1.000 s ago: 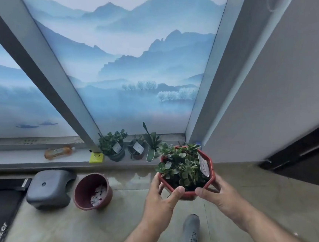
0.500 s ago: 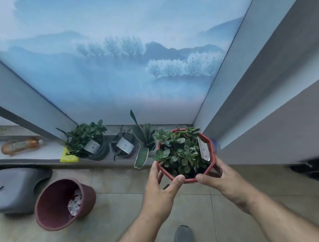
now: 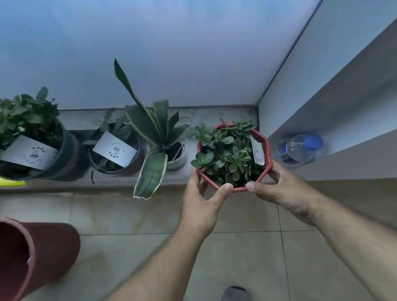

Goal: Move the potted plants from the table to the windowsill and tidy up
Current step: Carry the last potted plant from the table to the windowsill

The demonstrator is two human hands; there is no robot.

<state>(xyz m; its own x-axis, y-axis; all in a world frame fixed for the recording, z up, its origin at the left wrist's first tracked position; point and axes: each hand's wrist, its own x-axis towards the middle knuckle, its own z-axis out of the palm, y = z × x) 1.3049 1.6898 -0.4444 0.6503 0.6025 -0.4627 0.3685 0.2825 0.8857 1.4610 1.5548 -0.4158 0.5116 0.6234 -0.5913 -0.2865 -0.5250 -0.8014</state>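
Red octagonal pot (image 3: 266, 155), holding a leafy green succulent (image 3: 229, 156) and a white tag (image 3: 257, 151) stuck in along its right side. Held upright at the right end of the windowsill (image 3: 213, 116), close to the corner where the frosted window pane (image 3: 171, 44) meets the side wall; cannot tell whether the base touches the sill.

Left hand (image 3: 201, 204): gripping the pot's near-left edge, thumb laid along the front rim, fingers curled round the left side.

Right hand (image 3: 278, 191): gripping the pot's near-right edge, thumb on the front rim close to the left thumb, fingers wrapped round the right side and mostly hidden.

Just left of the held pot, on the sill: pale grey pot (image 3: 178, 155) with a snake plant (image 3: 152, 130), one long leaf upright, one leaf drooping over the sill's front edge.

Next left: dark round pot (image 3: 135, 165) with a thin-leaved plant and a white card (image 3: 114, 149) leaning inside.

Farthest left: dark green pot (image 3: 66, 157) with a bushy leafy plant (image 3: 14, 118) and a second white card (image 3: 28, 155).

Yellow item (image 3: 4, 183) on the sill beneath that pot's left side, partly hidden.

Right of the held pot: clear plastic bottle (image 3: 299, 150) with a blue cap, lying by the wall.

Floor: beige tiles (image 3: 126, 216). Large maroon pot (image 3: 29, 258) at lower left, tipped on its side, mouth toward the camera. Grey shoe toe (image 3: 236, 300) at the bottom edge.
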